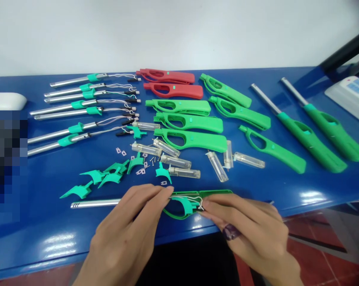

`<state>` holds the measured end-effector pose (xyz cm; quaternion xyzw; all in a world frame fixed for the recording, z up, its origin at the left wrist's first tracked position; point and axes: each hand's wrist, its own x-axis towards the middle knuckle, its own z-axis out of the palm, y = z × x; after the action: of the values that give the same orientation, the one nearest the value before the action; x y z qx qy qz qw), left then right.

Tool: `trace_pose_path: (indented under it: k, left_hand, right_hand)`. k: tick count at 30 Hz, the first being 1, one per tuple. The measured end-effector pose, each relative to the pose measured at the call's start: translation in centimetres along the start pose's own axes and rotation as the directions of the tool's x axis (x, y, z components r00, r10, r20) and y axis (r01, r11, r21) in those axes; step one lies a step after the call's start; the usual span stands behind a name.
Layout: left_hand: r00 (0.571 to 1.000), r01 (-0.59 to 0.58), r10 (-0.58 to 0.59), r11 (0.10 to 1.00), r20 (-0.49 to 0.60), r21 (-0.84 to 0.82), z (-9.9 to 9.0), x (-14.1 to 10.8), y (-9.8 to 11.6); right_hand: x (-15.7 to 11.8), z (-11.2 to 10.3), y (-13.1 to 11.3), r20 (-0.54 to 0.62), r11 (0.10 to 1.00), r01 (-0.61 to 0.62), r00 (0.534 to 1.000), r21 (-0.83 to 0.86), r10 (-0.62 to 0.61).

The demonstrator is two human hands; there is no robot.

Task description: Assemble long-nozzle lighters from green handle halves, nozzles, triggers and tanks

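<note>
A green half-shell of a long-necked lighter lies near the table's front edge, with a metal tube reaching out to the left. My left hand is closed around the shell where the tube enters, thumb and fingers together. A teal trigger sits in the shell's loop, and thin white wires curve above it. At the right end of these wires, my right hand pinches with thumb and forefinger. Its fingers hide part of the shell and whatever lies beneath them.
Behind are red half-shells, green half-shells and clear fuel tanks. Wired metal tubes and loose teal triggers lie left, beside tiny clips and screws. Two whole lighters rest right on the blue table.
</note>
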<state>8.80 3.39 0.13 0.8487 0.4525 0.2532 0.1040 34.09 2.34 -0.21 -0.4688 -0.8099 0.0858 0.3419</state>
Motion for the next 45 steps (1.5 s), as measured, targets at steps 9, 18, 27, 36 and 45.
trace_pose_path:
  k: [9,18,27,36,45]
  left_hand:
    - [0.997,-0.064,0.064,0.998,0.038,-0.007,-0.4,-1.1,-0.4]
    - [0.999,-0.041,0.041,0.998,0.005,0.054,0.8,-1.6,-0.5]
    - [0.983,-0.081,0.059,0.989,0.175,0.122,-1.2,-1.2,0.5]
    - [0.962,-0.268,0.242,0.922,0.124,0.28,-1.6,2.0,1.3]
    - [0.978,-0.21,0.206,0.964,0.041,0.165,-0.9,1.3,0.0]
  right_hand:
    - [-0.3,0.1,0.1,0.004,1.0,0.016,1.0,0.012,-0.016]
    - [-0.3,0.1,-0.2,-0.005,0.999,0.015,1.0,-0.043,-0.015]
    - [-0.2,0.1,-0.1,0.018,0.994,0.02,1.0,-0.106,-0.018]
    - [0.0,0.0,-0.1,0.002,0.993,0.048,0.999,-0.103,-0.048]
    - [-0.6,-0.5,0.6,0.087,0.992,0.063,0.995,-0.106,-0.054]
